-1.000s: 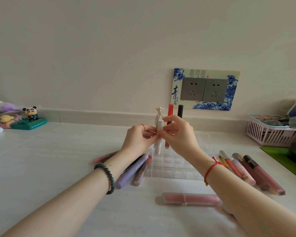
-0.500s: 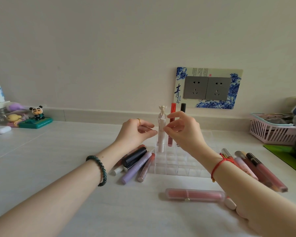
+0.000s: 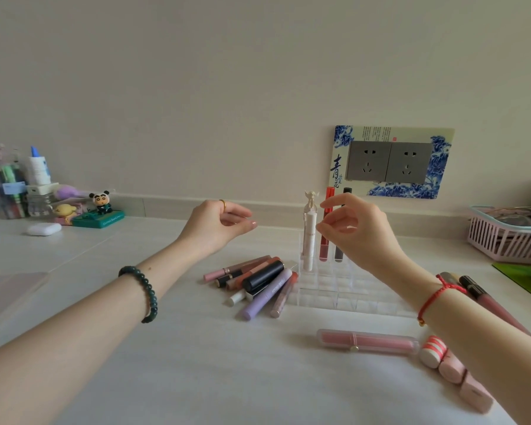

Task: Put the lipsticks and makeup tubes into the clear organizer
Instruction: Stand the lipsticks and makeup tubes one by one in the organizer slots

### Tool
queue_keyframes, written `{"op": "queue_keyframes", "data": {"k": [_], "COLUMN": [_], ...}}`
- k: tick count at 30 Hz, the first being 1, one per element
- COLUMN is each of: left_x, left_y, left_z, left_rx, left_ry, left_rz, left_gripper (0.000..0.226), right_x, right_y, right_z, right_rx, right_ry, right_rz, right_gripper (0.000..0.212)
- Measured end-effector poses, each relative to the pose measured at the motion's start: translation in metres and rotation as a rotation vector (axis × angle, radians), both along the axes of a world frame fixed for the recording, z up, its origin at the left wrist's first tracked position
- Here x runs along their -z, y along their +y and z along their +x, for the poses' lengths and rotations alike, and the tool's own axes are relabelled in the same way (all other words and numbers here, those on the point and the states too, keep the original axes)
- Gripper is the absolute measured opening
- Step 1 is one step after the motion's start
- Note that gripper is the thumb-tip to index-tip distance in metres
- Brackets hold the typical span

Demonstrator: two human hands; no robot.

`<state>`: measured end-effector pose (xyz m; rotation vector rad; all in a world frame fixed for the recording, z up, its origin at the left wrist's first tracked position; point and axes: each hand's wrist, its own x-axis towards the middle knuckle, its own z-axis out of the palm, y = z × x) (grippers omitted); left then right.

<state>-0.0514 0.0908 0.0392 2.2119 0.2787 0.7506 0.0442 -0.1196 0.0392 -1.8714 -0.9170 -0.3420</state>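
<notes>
The clear organizer [image 3: 344,291] stands mid-table near the wall. A white tube with a figurine cap [image 3: 309,240] stands upright in its back-left cell, with a red tube [image 3: 328,196] and a black tube [image 3: 347,191] upright beside it. My right hand [image 3: 359,234] hovers just right of the white tube, fingers loosely curled and holding nothing. Further left, my left hand [image 3: 221,225] hangs relaxed and empty above the table. A pile of lipsticks [image 3: 255,277] with a purple tube [image 3: 267,294] lies left of the organizer. A pink case [image 3: 368,342] and pink tubes [image 3: 454,369] lie in front.
More tubes [image 3: 482,296] lie under my right wrist. A pink basket [image 3: 503,240] and a green mat [image 3: 528,279] are at the right edge. A panda figurine [image 3: 103,207], a white earbud case [image 3: 43,229] and bottles [image 3: 37,170] sit at the far left.
Both hands have let go of the white tube, which now stands in the organizer. My left hand has drawn away to the left; my right hand has opened slightly beside it.
</notes>
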Motion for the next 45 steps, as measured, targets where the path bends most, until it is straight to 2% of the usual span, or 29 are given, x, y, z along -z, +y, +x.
{"op": "queue_keyframes", "data": {"k": [13, 22, 28, 31, 40, 45], "left_x": [0.024, 0.052, 0.061, 0.065, 0.071, 0.056], "left_y": [0.01, 0.018, 0.029, 0.034, 0.039, 0.035], "left_z": [-0.031, -0.036, -0.031, -0.029, -0.028, -0.031], "left_rx": [-0.025, -0.061, -0.147, -0.148, -0.122, -0.157], "left_ry": [0.1, 0.188, 0.228, 0.255, 0.214, 0.079], "left_rz": [0.068, 0.167, 0.237, 0.21, 0.223, 0.172], "left_gripper": [0.024, 0.031, 0.036, 0.032, 0.011, 0.018], "right_x": [0.013, 0.026, 0.032, 0.033, 0.034, 0.03], "right_y": [0.015, 0.033, 0.044, 0.048, 0.048, 0.046], "right_z": [-0.019, -0.028, -0.03, -0.03, -0.027, -0.025], "right_rx": [-0.081, -0.137, -0.151, -0.154, -0.142, -0.142], "right_ry": [-0.002, -0.062, -0.059, -0.06, -0.057, -0.066], "right_rz": [-0.144, -0.313, -0.35, -0.354, -0.35, -0.336], "right_gripper": [0.023, 0.025, 0.027, 0.027, 0.026, 0.025]}}
